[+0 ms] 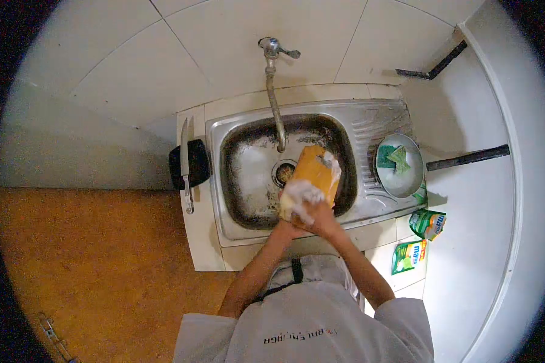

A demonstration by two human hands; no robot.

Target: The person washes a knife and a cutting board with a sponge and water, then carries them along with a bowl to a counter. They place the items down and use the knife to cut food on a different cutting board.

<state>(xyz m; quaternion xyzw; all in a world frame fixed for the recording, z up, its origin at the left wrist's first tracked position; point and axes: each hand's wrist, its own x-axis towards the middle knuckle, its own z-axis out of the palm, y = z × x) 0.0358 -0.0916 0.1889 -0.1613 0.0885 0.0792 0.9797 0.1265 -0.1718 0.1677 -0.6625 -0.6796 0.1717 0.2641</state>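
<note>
While hands (320, 219) touch its near end, orange board (316, 174) beyond, sink (243, 170) below.

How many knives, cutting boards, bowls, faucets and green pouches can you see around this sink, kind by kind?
Knife: 1
Wooden cutting board: 1
Bowl: 1
Faucet: 1
Green pouches: 2
Total: 6

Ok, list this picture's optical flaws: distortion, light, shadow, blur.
Head view: dark rounded border, fisheye bending of wall tile seams; grain across the brown floor; right wall brightly lit, shadowed beside the white bowl; soapy hands soft, possibly motion-blurred.
</note>
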